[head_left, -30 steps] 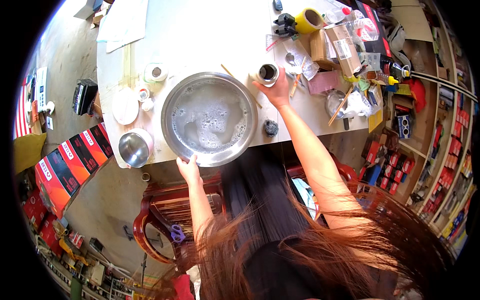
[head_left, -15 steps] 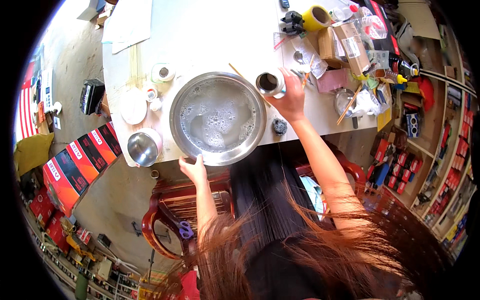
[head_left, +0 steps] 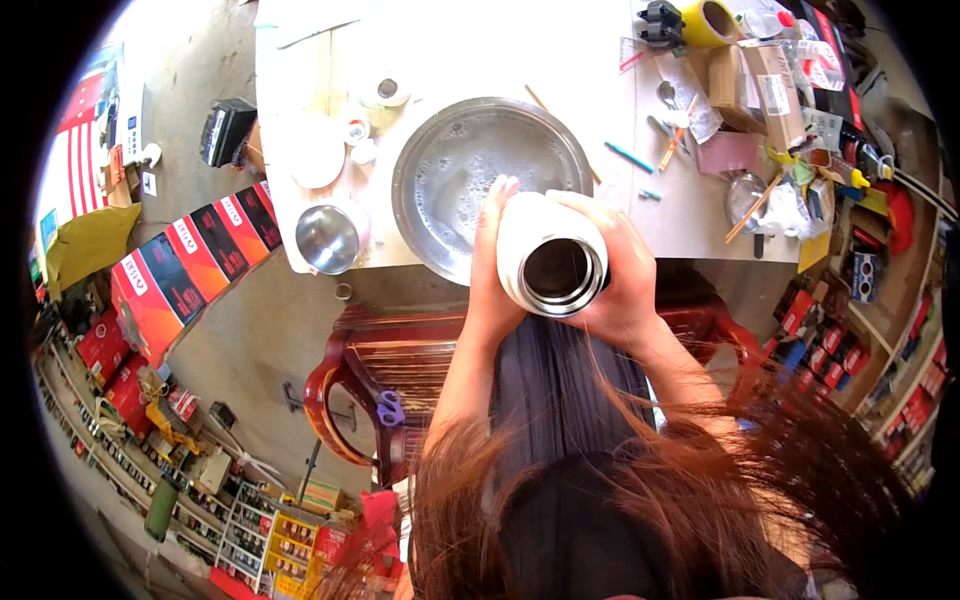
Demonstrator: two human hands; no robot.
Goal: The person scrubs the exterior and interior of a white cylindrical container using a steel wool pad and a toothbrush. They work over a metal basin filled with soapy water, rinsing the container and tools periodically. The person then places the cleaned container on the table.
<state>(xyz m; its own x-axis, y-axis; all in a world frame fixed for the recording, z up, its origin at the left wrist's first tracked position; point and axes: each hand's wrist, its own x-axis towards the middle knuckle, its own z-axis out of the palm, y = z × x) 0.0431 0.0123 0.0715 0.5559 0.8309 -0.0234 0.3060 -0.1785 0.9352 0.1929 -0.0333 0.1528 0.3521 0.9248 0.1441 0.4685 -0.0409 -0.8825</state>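
Between my hands, close to me and in front of the table edge, is a white vacuum flask without a lid. Its steel-rimmed mouth faces me, and the inside looks dark. My left hand presses along the flask's left side, fingers pointing up. Round the right side wraps my right hand. Behind them stands a wide steel basin with sudsy water; the flask and my hands cover its near right part.
Left of the basin are a steel cup, a white round lid and small white containers. Blue sticks lie to the right, before a clutter of cardboard boxes, bottles and bags. A wooden chair stands below the table edge.
My right hand has brought the flask from beside the basin toward me and turned its mouth my way. My left hand has left the basin rim and now holds the flask too.
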